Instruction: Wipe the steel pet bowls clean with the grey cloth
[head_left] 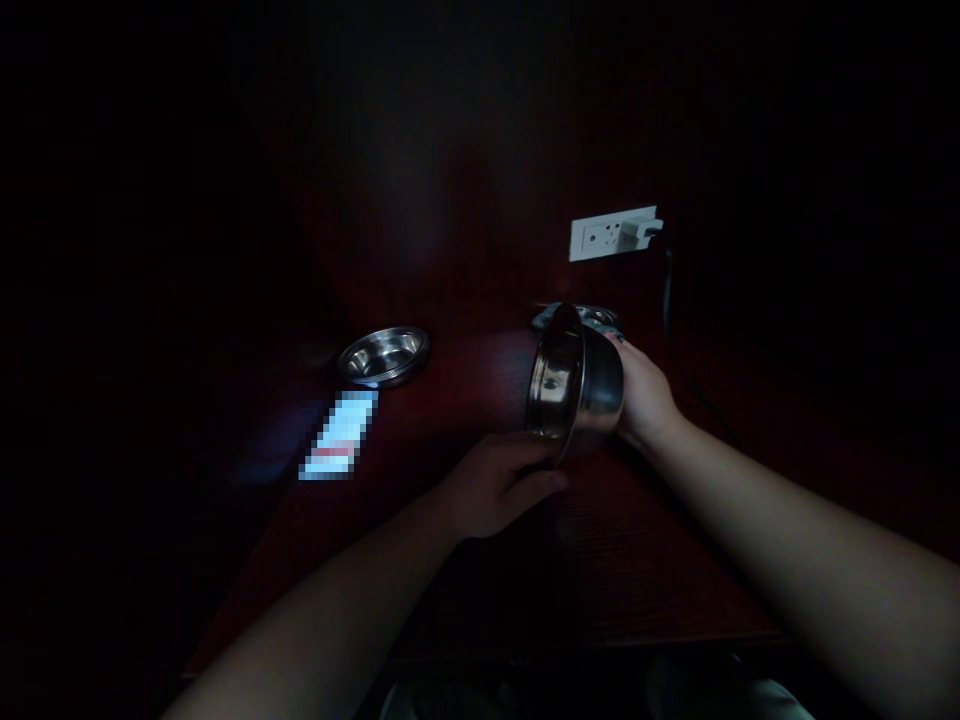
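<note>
A shiny metal bowl (pixel 600 385) is tipped on its side above the dark red table, its opening facing left. My left hand (pixel 499 485) grips the lower rim between thumb and fingers. Behind the bowl, my right hand (pixel 645 395) presses against the outer base, with most of its fingers hidden. Just beyond it, a greyish crumpled cloth (pixel 550 317) lies close to another metal dish (pixel 596 316), partly covered by the bowl. Whether my right fingers touch this cloth, I cannot tell.
Shallow metal bowls (pixel 384 357), seemingly stacked, sit on the table (pixel 660 590) at left. A lit phone (pixel 339 436) with a blurred screen lies before them. On the wall, a white socket (pixel 600 236) holds a plug (pixel 641 233) with a dark cord (pixel 667 290) hanging down. Surroundings are very dark.
</note>
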